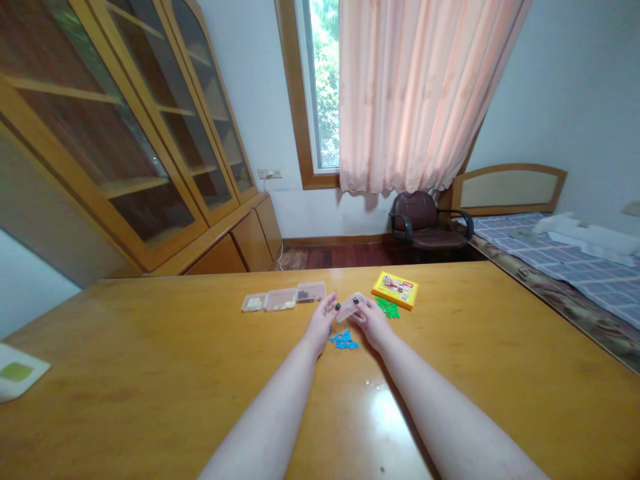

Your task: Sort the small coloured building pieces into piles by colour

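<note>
A small clear plastic box is tilted over the table, with my right hand gripping its right side, thumb on top. My left hand is at the box's left edge, fingers stretched out and thumb close to the plastic; whether it touches cannot be made out. Below and between the hands lies a loose pile of small blue pieces. Beyond my right hand are green pieces, lying against the front of a yellow printed box.
Left of my hands stand three clear trays: one with pale pieces, one with cream pieces, one with dark pieces. A white and green item lies at the wooden table's left edge. Beyond stands a chair.
</note>
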Available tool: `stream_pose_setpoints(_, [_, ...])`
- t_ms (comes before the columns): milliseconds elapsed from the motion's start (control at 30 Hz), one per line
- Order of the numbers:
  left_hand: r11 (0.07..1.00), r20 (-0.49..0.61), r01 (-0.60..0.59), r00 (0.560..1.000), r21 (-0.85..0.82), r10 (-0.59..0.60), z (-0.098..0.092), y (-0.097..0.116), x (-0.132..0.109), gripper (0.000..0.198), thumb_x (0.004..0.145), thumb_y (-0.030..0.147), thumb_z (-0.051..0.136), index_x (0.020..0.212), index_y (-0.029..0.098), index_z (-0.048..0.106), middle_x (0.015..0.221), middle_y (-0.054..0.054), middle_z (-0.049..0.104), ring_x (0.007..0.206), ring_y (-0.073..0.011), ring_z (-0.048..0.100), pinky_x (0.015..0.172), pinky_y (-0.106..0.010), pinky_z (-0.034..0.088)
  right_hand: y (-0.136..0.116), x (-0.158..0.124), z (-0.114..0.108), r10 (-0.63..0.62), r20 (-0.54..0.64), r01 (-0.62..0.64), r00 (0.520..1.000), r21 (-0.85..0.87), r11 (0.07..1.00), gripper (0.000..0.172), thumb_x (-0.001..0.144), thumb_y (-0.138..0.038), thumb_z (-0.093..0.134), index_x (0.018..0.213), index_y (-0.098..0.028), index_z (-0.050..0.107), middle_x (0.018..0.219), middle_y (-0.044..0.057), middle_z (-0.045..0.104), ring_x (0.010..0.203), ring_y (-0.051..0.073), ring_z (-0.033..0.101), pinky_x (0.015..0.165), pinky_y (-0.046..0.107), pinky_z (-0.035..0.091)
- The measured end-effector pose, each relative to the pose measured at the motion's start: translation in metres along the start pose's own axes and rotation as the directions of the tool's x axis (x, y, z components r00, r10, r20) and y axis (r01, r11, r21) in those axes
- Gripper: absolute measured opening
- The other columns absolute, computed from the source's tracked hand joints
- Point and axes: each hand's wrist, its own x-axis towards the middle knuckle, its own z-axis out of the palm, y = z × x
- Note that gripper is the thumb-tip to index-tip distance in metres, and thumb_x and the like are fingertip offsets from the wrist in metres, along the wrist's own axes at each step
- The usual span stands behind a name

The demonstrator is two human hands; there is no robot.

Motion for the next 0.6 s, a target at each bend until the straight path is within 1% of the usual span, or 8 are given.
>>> stream_pose_setpoints(67, [0.994,-0.028,-0.088,0.996,0.064,0.09,-0.002,0.0,-0.004,0.061,0.084,0.05,0.053,0.136,0.022,0.039,0.147,-0.011,0.037,0.135,-0.025,0.034,0.112,-0.041,0.029,-0.006,-0.002,0.0,-0.04,0.011,0.039,0.999,0.034,0.999,0.032,0.064,-0.039,0.073,0.087,-0.019,0.061,0.097,0.007,0.069,0.093,0.021,0.065,0.086,0.039,0.05])
stream_pose_setpoints(133, [0.982,-0.019,-0.169,0.985,0.083,0.171,-0.001,0.0,-0.007,0.071,0.081,0.053,0.056,0.14,0.022,0.031,0.149,-0.011,0.033,0.136,-0.0243,0.033,0.113,-0.039,0.029,-0.01,-0.005,0.001,-0.059,0.056,0.056,0.997,0.068,0.996,0.032,0.065,-0.039,0.073,0.088,-0.02,0.061,0.102,0.007,0.069,0.098,0.022,0.064,0.088,0.041,0.049])
stream_pose_setpoints(167, [0.98,-0.013,-0.186,0.982,0.073,0.188,0.001,0.001,-0.007,0.076,0.08,0.054,0.057,0.142,0.022,0.027,0.149,-0.011,0.032,0.135,-0.024,0.034,0.112,-0.038,0.03,-0.009,-0.005,0.002,-0.06,0.087,0.054,0.994,0.071,0.996,0.033,0.065,-0.038,0.073,0.089,-0.02,0.06,0.105,0.008,0.068,0.1,0.024,0.063,0.088,0.043,0.049])
stream_pose_setpoints(233, [0.985,-0.021,-0.173,0.985,0.027,0.174,0.003,0.003,-0.008,0.079,0.081,0.056,0.055,0.143,0.021,0.021,0.147,-0.013,0.035,0.132,-0.0236,0.039,0.11,-0.037,0.033,-0.006,-0.006,0.002,-0.051,0.124,0.046,0.991,0.046,0.998,0.036,0.065,-0.036,0.073,0.093,-0.02,0.059,0.108,0.008,0.067,0.101,0.025,0.063,0.088,0.045,0.049])
stream_pose_setpoints(333, [0.989,-0.063,-0.136,0.989,-0.053,0.133,0.001,0.01,-0.006,0.077,0.08,0.055,0.057,0.141,0.02,0.026,0.14,-0.015,0.044,0.129,-0.0243,0.043,0.109,-0.038,0.034,0.003,-0.002,0.001,-0.053,0.088,0.058,0.995,-0.055,0.997,0.041,0.063,-0.035,0.074,0.097,-0.021,0.058,0.108,0.008,0.066,0.096,0.024,0.064,0.085,0.044,0.05])
stream_pose_setpoints(433, [0.987,-0.077,-0.081,0.994,-0.135,0.071,-0.004,0.015,-0.005,0.08,0.071,0.052,0.068,0.136,0.018,0.036,0.137,-0.015,0.049,0.128,-0.027,0.044,0.109,-0.04,0.035,0.006,0.001,-0.002,-0.184,0.035,0.187,0.982,-0.232,0.955,0.051,0.057,-0.036,0.077,0.103,-0.022,0.059,0.111,0.009,0.065,0.101,0.025,0.062,0.088,0.043,0.049])
stream_pose_setpoints(500, [0.983,-0.056,-0.032,0.998,-0.18,0.022,-0.006,0.017,-0.005,0.081,0.066,0.05,0.074,0.133,0.016,0.042,0.136,-0.016,0.05,0.127,-0.0289,0.045,0.108,-0.041,0.035,0.004,0.001,-0.004,-0.26,0.088,0.274,0.962,-0.377,0.885,0.054,0.058,-0.037,0.078,0.107,-0.022,0.061,0.114,0.009,0.064,0.105,0.026,0.06,0.093,0.043,0.046])
stream_pose_setpoints(600, [0.972,-0.016,-0.006,1.0,-0.234,0.003,-0.005,0.017,-0.006,0.083,0.061,0.049,0.077,0.129,0.014,0.047,0.134,-0.017,0.052,0.126,-0.0304,0.047,0.108,-0.042,0.035,-0.002,-0.004,-0.006,-0.278,0.215,0.352,0.936,-0.54,0.764,0.044,0.068,-0.04,0.072,0.107,-0.022,0.066,0.111,0.009,0.066,0.104,0.026,0.06,0.095,0.045,0.044])
